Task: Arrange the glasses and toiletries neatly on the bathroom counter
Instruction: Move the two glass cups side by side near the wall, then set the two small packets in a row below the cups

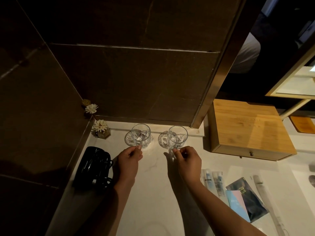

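Two clear glasses stand at the back of the white counter (153,193), each on a round glass coaster. My left hand (129,160) pinches the near rim or handle of the left glass (140,136). My right hand (186,159) pinches the near side of the right glass (177,137). Both glasses are upright and side by side. Wrapped toiletries lie at the front right: tubes in clear sleeves (215,183), a pastel packet (237,203), a dark sachet (250,200) and a long clear sleeve (265,198).
A black pouch with a cord (93,167) lies by the left wall. A reed diffuser with white flowers (100,129) stands in the back left corner. A wooden drawer box (248,130) sits at the back right. Dark tiled walls close the back and left.
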Motion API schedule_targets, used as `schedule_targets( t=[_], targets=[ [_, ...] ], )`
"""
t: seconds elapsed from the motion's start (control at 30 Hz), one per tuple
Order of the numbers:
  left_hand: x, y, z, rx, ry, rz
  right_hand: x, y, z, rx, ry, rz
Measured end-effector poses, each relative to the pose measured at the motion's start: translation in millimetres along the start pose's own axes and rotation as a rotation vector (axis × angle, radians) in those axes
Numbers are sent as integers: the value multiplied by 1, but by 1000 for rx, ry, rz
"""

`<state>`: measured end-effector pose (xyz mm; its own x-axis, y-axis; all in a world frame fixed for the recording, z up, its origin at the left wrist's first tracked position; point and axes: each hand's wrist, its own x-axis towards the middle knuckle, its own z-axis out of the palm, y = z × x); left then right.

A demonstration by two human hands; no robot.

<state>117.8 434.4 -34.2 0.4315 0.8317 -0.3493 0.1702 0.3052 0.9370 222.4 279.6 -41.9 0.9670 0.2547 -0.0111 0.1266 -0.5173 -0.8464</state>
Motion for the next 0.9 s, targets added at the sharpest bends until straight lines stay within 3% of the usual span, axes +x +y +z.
schedule_targets(
  t=[0.43,0.7,0.8,0.9],
  targets=[
    [-8,1,-1,5,-9,0,-4,2,-13,3,-86,10],
    [-42,-17,-11,-30,48,-31,-35,15,-73,-31,-93,-26],
    [-68,-31,-13,92,-31,-43,-50,30,-110,-56,-80,-46],
    [-110,-45,1,326,-250,-29,-60,53,-150,-68,-40,-12]
  ],
)
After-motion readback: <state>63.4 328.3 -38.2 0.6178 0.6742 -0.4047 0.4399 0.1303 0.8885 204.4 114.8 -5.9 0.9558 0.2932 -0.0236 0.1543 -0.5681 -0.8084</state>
